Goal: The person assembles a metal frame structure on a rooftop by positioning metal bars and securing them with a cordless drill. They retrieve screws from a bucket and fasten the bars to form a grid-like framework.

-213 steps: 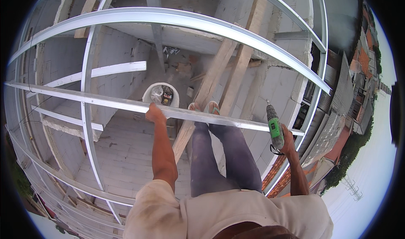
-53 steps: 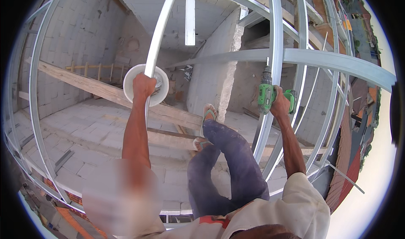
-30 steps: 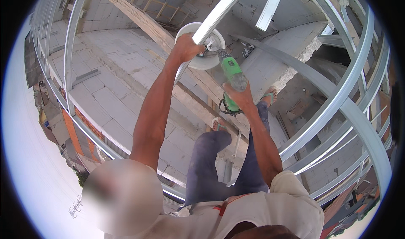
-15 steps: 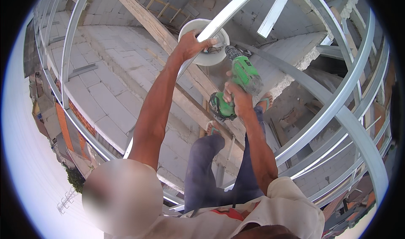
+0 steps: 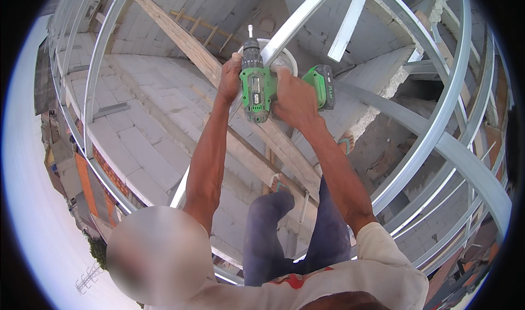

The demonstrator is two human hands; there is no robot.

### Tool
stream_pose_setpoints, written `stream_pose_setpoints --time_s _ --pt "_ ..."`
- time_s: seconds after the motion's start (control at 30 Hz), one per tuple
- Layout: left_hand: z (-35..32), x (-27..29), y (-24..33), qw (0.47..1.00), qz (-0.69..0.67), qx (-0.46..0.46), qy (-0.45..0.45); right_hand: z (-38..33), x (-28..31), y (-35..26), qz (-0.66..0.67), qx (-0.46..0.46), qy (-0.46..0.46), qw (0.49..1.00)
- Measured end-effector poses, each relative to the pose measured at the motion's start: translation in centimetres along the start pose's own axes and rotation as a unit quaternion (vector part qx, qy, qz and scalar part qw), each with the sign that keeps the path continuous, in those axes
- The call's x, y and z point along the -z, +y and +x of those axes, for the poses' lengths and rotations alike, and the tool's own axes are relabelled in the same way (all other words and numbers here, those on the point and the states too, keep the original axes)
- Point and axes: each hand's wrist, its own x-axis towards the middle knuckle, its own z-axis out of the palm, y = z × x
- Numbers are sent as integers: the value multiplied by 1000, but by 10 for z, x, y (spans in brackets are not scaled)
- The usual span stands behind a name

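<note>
My right hand [image 5: 292,97] grips the handle of a green and black cordless drill [image 5: 257,83], whose bit points up and away from me. My left hand [image 5: 229,77] is wrapped around a thin metal framing rail [image 5: 298,23] just left of the drill body. The drill lies across this rail, and its green battery pack [image 5: 322,86] sticks out to the right of my right hand. Behind both hands a white bucket [image 5: 284,58] is partly hidden.
Curved metal frame rails [image 5: 443,107] surround me on all sides. A long wooden plank [image 5: 186,45] and a wooden ladder [image 5: 202,28] lie over the grey block floor [image 5: 142,129] far below. My legs [image 5: 273,233] stand on a beam. Rooftops show at left.
The drill has risen from beside my right wrist to the rail at my left hand and now lies across it. The view has swung since the oldest frame.
</note>
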Motion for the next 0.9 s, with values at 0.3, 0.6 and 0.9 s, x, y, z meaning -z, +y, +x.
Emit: stream_pose_setpoints --time_s 0.3,0.6,0.9 --pt "-17 -17 40 992 -79 51 82 54 -39 32 -130 215 79 965" --pt "0 -6 6 999 -22 6 26 17 -47 44 -159 208 187 947" --pt "-9 -47 61 984 106 98 109 -194 -191 147 165 -368 -53 913"
